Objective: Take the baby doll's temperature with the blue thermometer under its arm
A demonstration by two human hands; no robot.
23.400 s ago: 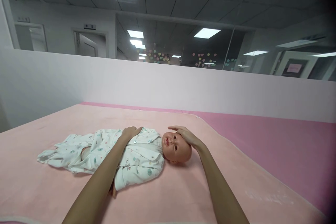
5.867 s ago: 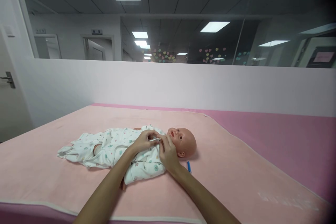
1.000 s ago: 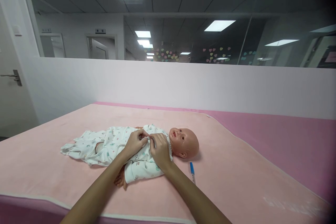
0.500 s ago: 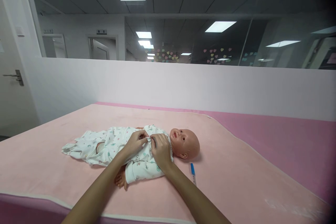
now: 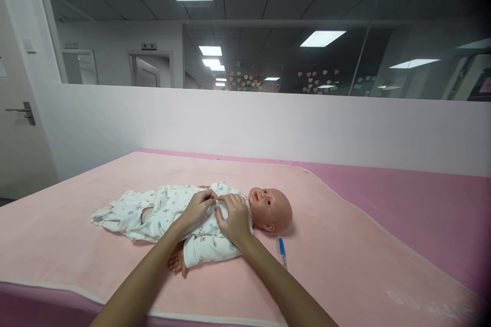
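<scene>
Fabric: white printed romper [image 5: 169, 209] is worn by a baby doll [image 5: 268, 209], laid on a pink blanket [image 5: 345, 265].
Doll axis: long axis runs L–R across the view; head to the right, legs to the left.
Left hand [image 5: 197, 209]: laid on the chest, fingertips pinched together on the romper's front edge.
Right hand [image 5: 233, 217]: laid on the upper chest just beside the chin; fingers closed on the same spot of cloth.
Gap btw hands: none seen; fingertips meet at the placket, approx. mid-chest.
Nearer hand: both equal; the closure lies directly under the fingertips.
Button: too small to be made out.
Pen [image 5: 282, 251]: blue, on the blanket near the head, apart from both hands.
</scene>
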